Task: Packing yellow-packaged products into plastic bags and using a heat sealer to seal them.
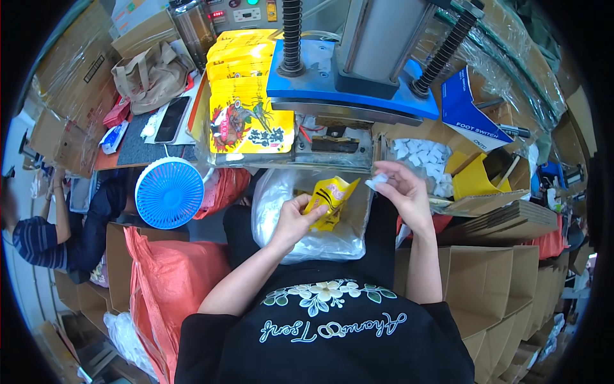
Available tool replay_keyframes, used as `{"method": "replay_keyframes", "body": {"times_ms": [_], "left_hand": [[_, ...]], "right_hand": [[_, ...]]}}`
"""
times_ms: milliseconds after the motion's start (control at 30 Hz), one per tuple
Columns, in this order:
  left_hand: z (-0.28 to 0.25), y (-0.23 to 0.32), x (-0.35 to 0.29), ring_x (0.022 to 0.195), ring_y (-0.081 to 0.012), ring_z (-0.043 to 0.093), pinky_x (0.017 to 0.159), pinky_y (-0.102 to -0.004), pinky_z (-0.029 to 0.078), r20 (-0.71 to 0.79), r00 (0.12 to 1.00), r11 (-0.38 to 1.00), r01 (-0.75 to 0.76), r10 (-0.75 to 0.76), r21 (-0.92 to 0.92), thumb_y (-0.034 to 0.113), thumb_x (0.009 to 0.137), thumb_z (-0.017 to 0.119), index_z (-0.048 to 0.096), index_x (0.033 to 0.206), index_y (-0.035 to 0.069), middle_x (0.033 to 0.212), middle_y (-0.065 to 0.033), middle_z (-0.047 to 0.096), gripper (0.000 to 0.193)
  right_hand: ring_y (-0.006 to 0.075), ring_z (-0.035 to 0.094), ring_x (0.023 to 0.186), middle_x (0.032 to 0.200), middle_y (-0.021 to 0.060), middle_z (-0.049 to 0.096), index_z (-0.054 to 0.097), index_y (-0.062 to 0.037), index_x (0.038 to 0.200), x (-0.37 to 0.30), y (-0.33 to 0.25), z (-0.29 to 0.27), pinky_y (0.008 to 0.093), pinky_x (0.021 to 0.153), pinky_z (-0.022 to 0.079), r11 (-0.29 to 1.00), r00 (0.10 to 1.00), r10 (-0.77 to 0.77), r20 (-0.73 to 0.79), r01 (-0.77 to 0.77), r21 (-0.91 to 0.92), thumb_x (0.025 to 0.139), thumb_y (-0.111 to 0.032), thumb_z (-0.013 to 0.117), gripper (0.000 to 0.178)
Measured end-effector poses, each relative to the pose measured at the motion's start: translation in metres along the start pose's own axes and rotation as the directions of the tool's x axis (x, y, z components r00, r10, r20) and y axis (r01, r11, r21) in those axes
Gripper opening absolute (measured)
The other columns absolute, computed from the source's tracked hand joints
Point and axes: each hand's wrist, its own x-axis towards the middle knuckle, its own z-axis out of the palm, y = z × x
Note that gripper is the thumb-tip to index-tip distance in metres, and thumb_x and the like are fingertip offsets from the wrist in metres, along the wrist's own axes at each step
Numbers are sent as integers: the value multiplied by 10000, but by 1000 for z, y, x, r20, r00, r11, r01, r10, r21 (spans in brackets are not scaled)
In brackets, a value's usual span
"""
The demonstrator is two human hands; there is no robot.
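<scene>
Over a plastic-lined box (268,224) on my lap, my left hand (295,221) grips a yellow printed pouch (332,194) by its lower left part. More yellow pouches lie in the box beneath it. My right hand (405,192) pinches a small white piece (377,182) between thumb and fingers, just right of the pouch and apart from it. Beyond that hand is a heap of similar white pieces (422,160) in an open carton. Ahead stands a press with a blue plate (352,86), and flat yellow pouches (252,121) are stacked in rows to its left.
A blue fan (169,192) stands at the left, below a phone (172,120) and a cloth bag (147,73). Red sacks (176,275) and cartons (476,281) flank me. A blue box (470,112) stands at the right. Another person (45,240) sits at far left.
</scene>
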Motion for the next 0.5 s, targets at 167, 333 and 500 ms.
{"method": "replay_keyframes", "body": {"times_ms": [167,333,500], "left_hand": [[-6,-1,0,736,-143,627,690,-273,490,-56,921,797,-301,385,524,173,839,717,685,850,-57,808,-84,663,233],[-11,1,4,693,-100,618,651,-260,493,28,970,862,-229,242,452,200,857,706,690,866,-47,786,-75,691,247],[-3,25,25,684,-78,620,626,-247,496,-30,997,964,-58,68,260,198,879,689,685,892,-58,792,-71,700,256]], "right_hand": [[121,587,964,939,36,586,648,3,1076,15,-10,18,242,828,470,888,961,-103,256,205,-412,844,1,659,232],[124,576,1036,997,33,606,643,-17,1087,32,38,26,280,868,472,997,962,58,268,-68,28,819,-19,690,272],[158,621,973,1102,59,642,574,-32,1227,43,39,21,295,900,479,953,984,-176,5,172,-249,820,-58,709,430]]}}
